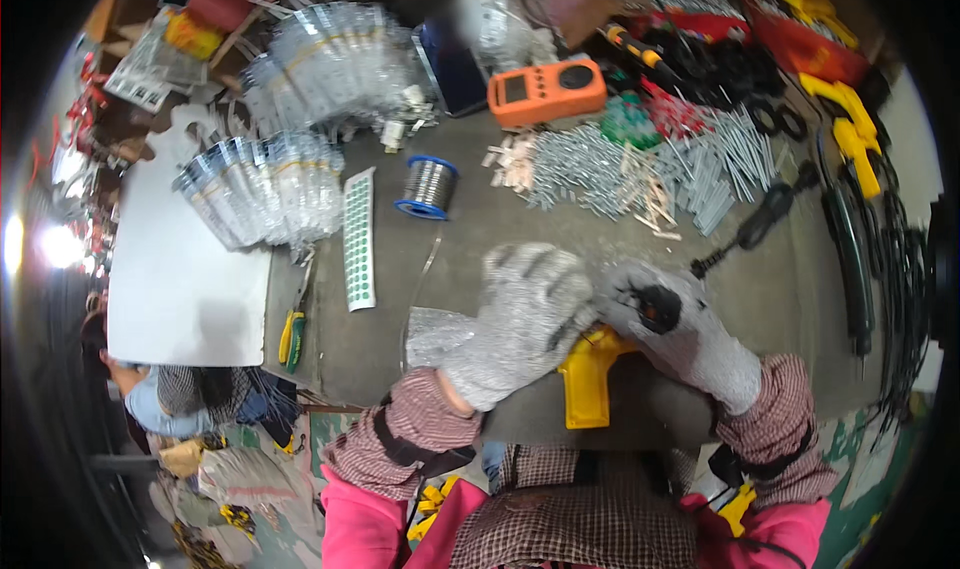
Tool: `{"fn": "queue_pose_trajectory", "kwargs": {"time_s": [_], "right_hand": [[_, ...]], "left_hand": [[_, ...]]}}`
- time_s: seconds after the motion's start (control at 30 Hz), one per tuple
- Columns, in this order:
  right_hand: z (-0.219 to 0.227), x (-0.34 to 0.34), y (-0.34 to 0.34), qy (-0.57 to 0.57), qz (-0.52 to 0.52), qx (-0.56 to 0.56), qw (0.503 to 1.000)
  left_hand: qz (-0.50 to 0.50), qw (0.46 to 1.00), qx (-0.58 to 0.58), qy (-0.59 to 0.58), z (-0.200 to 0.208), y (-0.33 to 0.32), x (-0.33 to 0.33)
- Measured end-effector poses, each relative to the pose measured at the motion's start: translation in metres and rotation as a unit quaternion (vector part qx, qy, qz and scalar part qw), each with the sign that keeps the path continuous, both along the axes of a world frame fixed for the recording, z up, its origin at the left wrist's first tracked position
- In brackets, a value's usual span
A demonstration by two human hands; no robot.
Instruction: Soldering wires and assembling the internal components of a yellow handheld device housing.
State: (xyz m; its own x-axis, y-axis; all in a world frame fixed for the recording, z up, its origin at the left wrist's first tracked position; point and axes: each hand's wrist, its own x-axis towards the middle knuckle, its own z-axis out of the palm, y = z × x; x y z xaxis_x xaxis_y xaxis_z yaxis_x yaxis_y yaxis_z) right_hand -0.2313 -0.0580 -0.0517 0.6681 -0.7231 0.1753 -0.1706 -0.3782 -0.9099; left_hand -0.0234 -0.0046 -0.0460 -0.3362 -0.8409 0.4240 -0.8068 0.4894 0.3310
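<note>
A yellow pistol-shaped plastic housing [587, 387] lies at the table's near edge, its grip pointing toward me. My left hand [530, 314], in a grey knit glove, is closed over the upper end of it with curled fingers. From the other side my right hand [665, 314], gloved alike, closes in on the same end; its fingertips are mostly hidden. A dark round patch shows on the right glove. The two hands meet, so what lies between them cannot be seen. Beside my left wrist rests a clear plastic bag [437, 337].
Ahead lie a solder spool [428, 187], a green-dotted sticker sheet [359, 239], piled screws [580, 169] and an orange meter [547, 93]. Bagged parts [265, 189] and green-handled pliers [292, 339] are left. Rightward are yellow housings [855, 139], a black cabled tool [848, 259] and cables.
</note>
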Motion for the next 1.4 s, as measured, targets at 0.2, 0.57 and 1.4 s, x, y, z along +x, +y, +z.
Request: {"fn": "queue_pose_trajectory", "kwargs": {"time_s": [0.2, 0.57, 1.4], "right_hand": [[-0.006, 0.004, -0.005, -0.016, -0.016, -0.074, 0.997], [0.007, 0.009, -0.003, -0.042, -0.094, 0.117, 0.988], [0.052, 0.032, 0.069, -0.030, -0.023, -0.137, 0.990]], "left_hand": [[0.063, 0.936, 0.028, 0.345, 0.005, -0.014, 0.049], [0.344, 0.938, -0.021, 0.043, 0.007, -0.061, 0.204], [-0.007, 0.912, 0.138, 0.385, 0.059, 0.079, 0.036]]}}
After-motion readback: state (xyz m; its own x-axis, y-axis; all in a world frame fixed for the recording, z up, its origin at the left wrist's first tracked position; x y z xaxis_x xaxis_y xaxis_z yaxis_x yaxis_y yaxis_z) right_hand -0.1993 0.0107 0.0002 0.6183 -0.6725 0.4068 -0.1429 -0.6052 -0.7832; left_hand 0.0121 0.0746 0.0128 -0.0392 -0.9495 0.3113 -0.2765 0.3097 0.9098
